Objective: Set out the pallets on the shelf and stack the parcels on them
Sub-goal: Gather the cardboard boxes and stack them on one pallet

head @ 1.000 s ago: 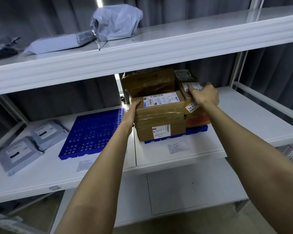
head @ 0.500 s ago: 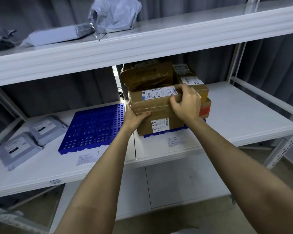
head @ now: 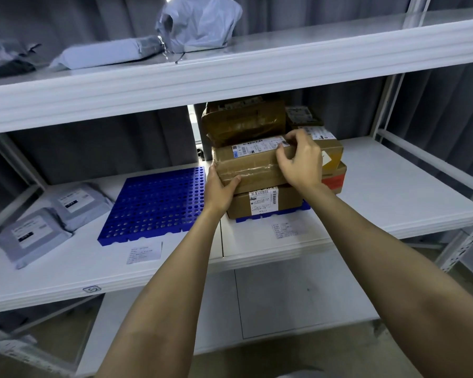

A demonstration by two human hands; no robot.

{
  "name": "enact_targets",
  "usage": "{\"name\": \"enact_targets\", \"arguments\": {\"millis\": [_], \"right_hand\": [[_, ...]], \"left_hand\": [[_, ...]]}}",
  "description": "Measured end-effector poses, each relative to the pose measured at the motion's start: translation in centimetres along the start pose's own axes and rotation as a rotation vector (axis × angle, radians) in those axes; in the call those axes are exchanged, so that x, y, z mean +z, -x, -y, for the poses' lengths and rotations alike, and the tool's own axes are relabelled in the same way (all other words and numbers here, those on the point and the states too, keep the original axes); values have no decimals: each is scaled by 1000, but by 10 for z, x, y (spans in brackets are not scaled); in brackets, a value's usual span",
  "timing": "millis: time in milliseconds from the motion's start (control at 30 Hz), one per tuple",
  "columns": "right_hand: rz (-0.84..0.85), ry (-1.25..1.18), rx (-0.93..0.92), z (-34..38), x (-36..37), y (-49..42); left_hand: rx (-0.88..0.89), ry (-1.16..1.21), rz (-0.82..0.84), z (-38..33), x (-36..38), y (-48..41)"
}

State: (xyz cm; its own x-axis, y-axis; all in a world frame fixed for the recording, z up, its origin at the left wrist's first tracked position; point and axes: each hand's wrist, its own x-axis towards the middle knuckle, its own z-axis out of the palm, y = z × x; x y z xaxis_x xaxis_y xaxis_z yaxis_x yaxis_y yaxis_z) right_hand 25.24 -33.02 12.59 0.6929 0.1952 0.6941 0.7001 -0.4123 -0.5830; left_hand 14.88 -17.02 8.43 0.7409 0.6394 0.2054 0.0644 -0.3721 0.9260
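Right of the blue perforated plastic pallet (head: 153,205), left hand (head: 220,189) and right hand (head: 301,162) curl fingers round opposite ends of the brown taped cardboard parcel (head: 249,165), likely stiff, light, tape-slick.

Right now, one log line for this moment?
left hand, right hand: holding front top box; stack: on right pallet; left pallet: bare; grey mailers: on shelf

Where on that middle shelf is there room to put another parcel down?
The empty blue pallet, between the grey mailer bags and the cardboard box stack, is bare. So is the middle shelf right of the stack. The stack is crowded: left hand and right hand hold its front top box.
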Motion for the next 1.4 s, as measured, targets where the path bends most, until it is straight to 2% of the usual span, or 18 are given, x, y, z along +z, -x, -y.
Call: {"name": "enact_targets", "arguments": {"millis": [233, 633, 733, 867, 933, 1067, 1233, 1400], "right_hand": [[32, -14, -14, -12, 8, 4], [52, 124, -80, -13, 11, 13], [32, 115, -87, -11, 6, 16], [5, 115, -90, -9, -2, 24], [-22, 120, -87, -8, -7, 29], [-97, 162, -61, -8, -21, 36], [-153, 213, 40, -15, -35, 35], [-87, 249, 222, -34, -43, 19]], "left_hand": [[-5, -58, -9, -1, 4, 0], [-28, -61, 7, 4, -2, 5], [-42, -97, -47, 5, -5, 9], [-14, -161, -202, -2, -10, 19], [37, -204, -277, -11, -12, 25], [271, -361, -320, -35, -12, 40], [521, -458, -236, -58, 7, 54], [601, -573, -133, -84, 36, 56]]}}
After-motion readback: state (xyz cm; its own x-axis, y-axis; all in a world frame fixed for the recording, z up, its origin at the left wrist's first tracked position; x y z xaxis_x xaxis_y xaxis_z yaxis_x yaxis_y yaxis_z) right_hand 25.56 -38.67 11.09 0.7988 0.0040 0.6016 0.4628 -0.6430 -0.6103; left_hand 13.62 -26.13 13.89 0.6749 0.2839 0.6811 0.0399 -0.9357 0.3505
